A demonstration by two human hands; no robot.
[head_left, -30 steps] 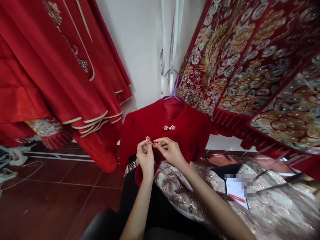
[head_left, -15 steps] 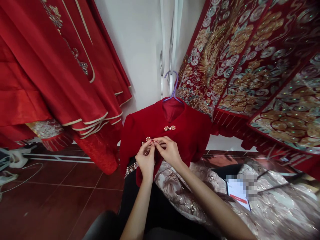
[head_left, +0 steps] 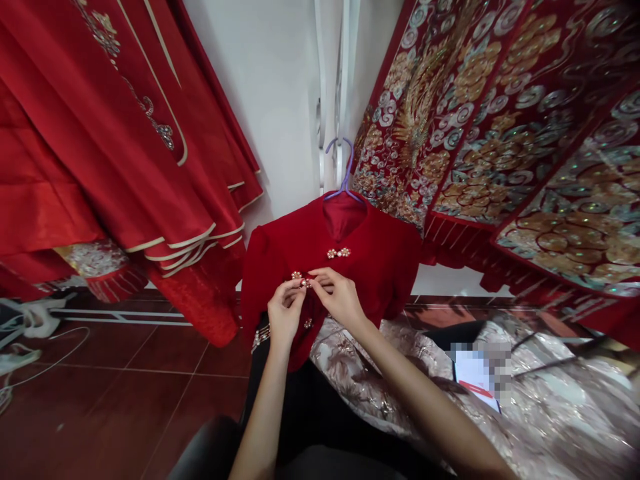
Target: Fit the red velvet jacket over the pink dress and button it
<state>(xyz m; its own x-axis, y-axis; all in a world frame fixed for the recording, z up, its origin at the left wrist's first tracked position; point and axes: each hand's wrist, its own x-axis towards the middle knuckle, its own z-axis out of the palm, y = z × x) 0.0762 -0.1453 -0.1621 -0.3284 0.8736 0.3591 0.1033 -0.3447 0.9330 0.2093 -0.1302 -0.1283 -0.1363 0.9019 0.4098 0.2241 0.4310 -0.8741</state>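
Note:
A red jacket (head_left: 380, 247) hangs from a purple hanger (head_left: 346, 167) in front of me, its lower part over my dark-clothed lap. Across its upper front a beaded button clasp (head_left: 339, 253) joins the two edges. My left hand (head_left: 286, 310) pinches one end of a lower beaded clasp (head_left: 305, 283). At its other end my right hand (head_left: 341, 297) pinches too, the fingertips of both hands close together. Another flower-shaped bead ornament (head_left: 297, 275) shows just above my left fingers, and one more bead flower (head_left: 308, 323) sits below the hands.
Red gowns (head_left: 165, 167) hang at the left, and an embroidered red garment (head_left: 480, 147) hangs at the right. Shiny patterned fabric (head_left: 360, 380) covers the lower right, with a phone (head_left: 475, 380) lying on it. A white rack (head_left: 125, 317) stands low on the left.
My left hand has shifted slightly left, and more of the clasp shows between my fingertips. The bead flower below the hands now shows clearly.

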